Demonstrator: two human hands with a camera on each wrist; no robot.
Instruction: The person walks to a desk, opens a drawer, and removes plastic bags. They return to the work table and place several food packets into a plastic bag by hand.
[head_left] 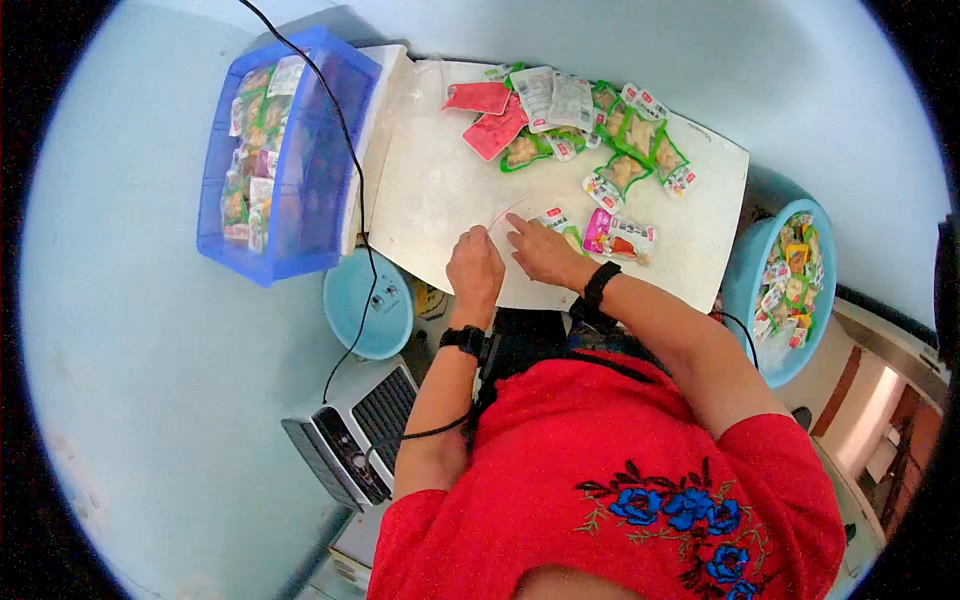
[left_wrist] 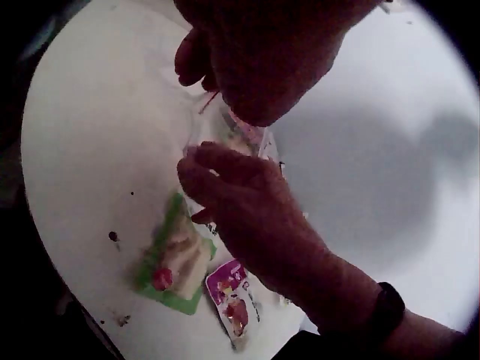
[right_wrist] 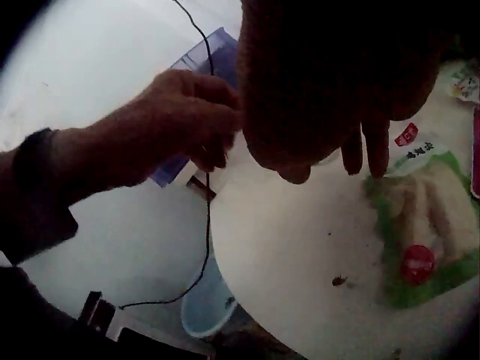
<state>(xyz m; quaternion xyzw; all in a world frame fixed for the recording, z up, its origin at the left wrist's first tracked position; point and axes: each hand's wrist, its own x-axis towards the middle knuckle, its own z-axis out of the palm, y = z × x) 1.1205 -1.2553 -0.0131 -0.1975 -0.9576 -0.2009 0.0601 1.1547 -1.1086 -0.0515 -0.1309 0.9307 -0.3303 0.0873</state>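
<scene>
Fingertips of the left hand (head_left: 475, 268) are curled together at a thin clear plastic piece with a red line (head_left: 505, 213), over the front of the white table. Just right of it, the right hand (head_left: 548, 252) pinches the same film, its index finger fairly straight. The left wrist view has the left hand (left_wrist: 266, 56) above the right hand (left_wrist: 259, 214), with clear film (left_wrist: 196, 124) between them. Beside the right hand lie a green-edged pack (right_wrist: 427, 217) and a purple-and-white pack (head_left: 620, 238). The right hand's back (right_wrist: 337, 82) hides its grip in the right wrist view.
More green-edged packs (head_left: 635, 135), silver-white packs (head_left: 570, 100) and red packs (head_left: 495, 130) lie at the table's back. A blue crate (head_left: 285, 205) of packs stands left, a full blue tub (head_left: 740, 300) right. A black cable (head_left: 363, 200) hangs between crate and table.
</scene>
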